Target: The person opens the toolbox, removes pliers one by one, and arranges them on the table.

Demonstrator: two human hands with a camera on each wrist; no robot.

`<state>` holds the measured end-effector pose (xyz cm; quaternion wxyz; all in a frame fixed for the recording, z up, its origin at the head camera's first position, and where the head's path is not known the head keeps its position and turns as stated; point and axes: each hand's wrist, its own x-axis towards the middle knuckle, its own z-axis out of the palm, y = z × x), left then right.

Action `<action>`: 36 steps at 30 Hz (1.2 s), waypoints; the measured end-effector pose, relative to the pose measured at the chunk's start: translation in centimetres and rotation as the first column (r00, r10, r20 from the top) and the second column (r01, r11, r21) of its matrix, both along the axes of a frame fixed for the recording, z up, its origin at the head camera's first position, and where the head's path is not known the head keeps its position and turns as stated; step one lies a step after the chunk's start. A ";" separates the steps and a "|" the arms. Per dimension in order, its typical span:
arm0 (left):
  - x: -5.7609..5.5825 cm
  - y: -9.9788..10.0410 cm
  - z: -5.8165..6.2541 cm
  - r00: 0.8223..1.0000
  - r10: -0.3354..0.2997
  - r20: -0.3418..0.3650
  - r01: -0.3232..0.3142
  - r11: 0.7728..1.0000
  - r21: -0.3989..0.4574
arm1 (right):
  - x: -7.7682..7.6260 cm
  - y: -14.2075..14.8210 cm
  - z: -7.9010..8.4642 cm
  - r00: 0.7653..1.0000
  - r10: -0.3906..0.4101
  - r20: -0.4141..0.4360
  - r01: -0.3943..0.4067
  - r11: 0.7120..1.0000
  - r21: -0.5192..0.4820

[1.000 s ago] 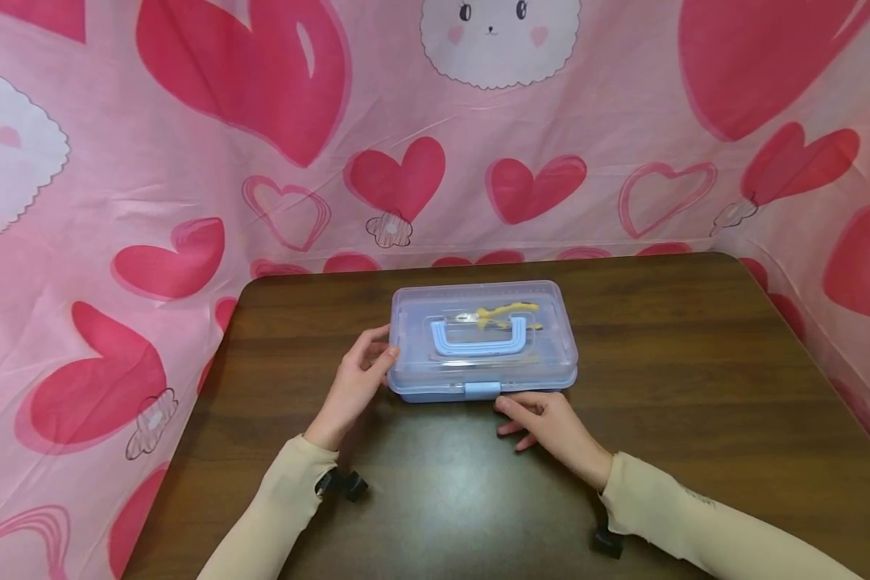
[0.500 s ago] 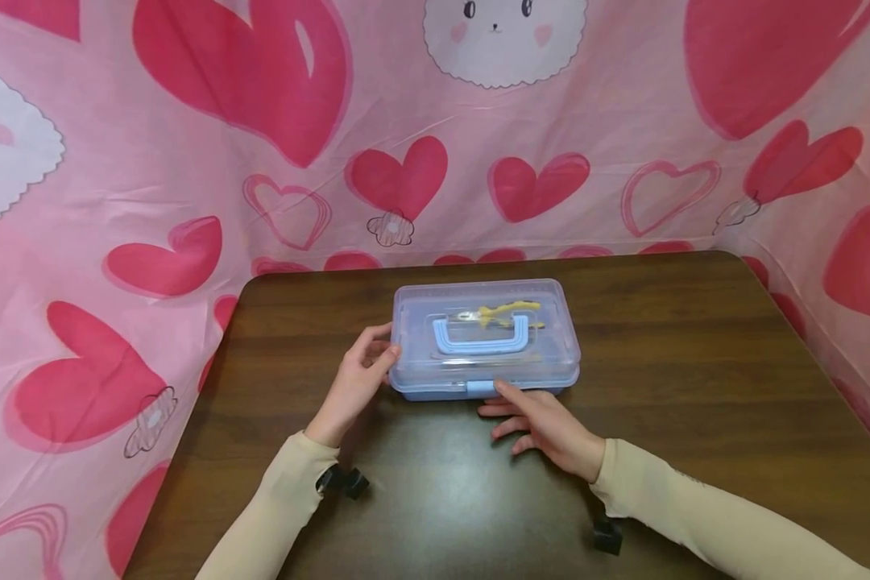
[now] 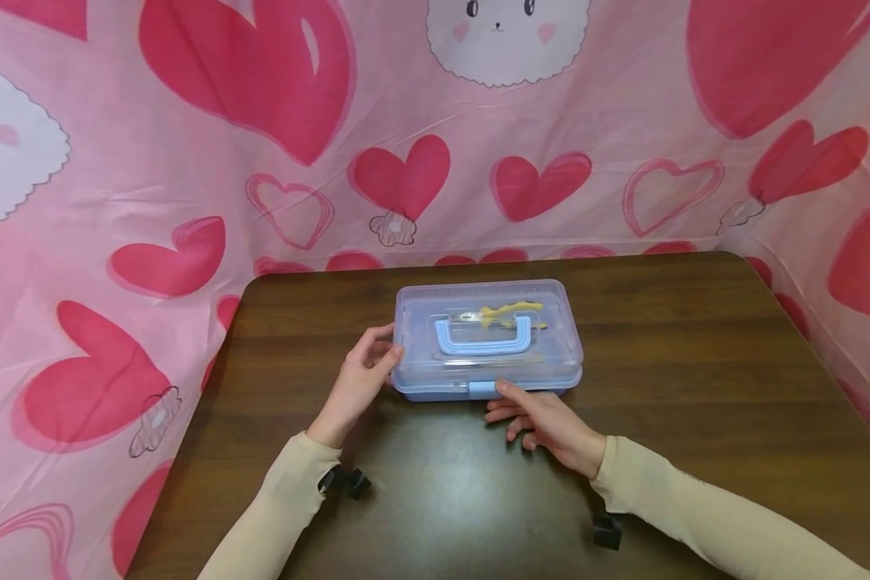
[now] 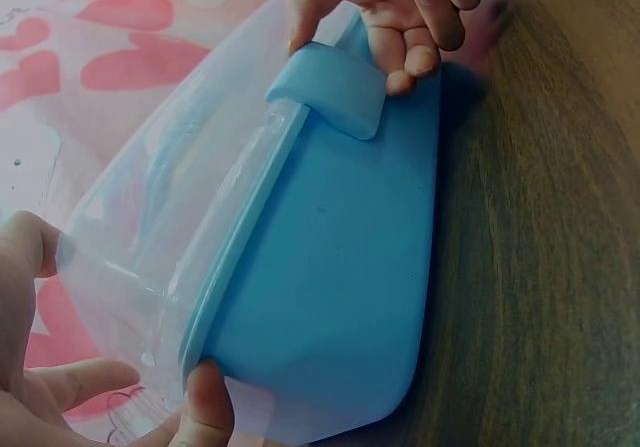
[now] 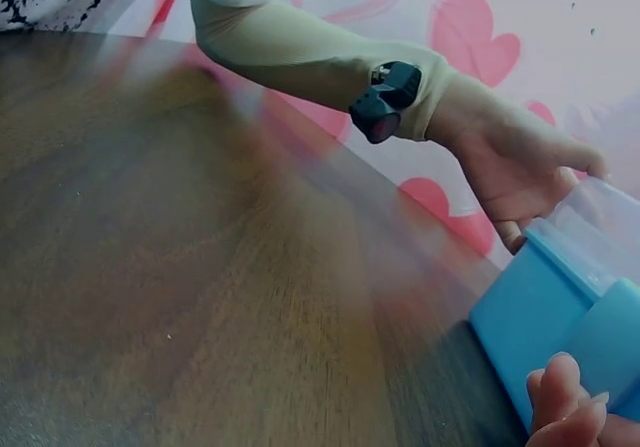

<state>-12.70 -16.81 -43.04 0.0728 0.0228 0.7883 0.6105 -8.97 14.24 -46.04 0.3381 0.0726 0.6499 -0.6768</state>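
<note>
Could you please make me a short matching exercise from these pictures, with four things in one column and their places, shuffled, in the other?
Things:
1. left hand
2. right hand
3. handle
4. yellow item

Places:
A. inside, seen through the clear lid
B. thumb at the light blue latch
C. on top, over the middle of the lid
D. at the left end of the box

Right pairs: 1-D, 2-B, 3-C, 4-A
</note>
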 end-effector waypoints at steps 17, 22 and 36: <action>0.1 -0.2 0.2 1.000 -0.024 0.001 0.024 1.000 -0.010 | 0.0 -0.2 0.1 0.998 0.026 -0.053 -0.024 0.999 0.036; 0.0 -0.2 0.2 1.000 -0.030 0.004 0.030 0.999 -0.020 | 0.0 -0.2 0.3 0.997 0.060 -0.045 -0.059 0.998 0.023; -0.1 -0.4 0.2 0.999 -0.038 0.010 0.039 0.999 -0.026 | -0.1 0.8 0.6 0.987 0.156 -0.024 -0.157 0.986 -0.050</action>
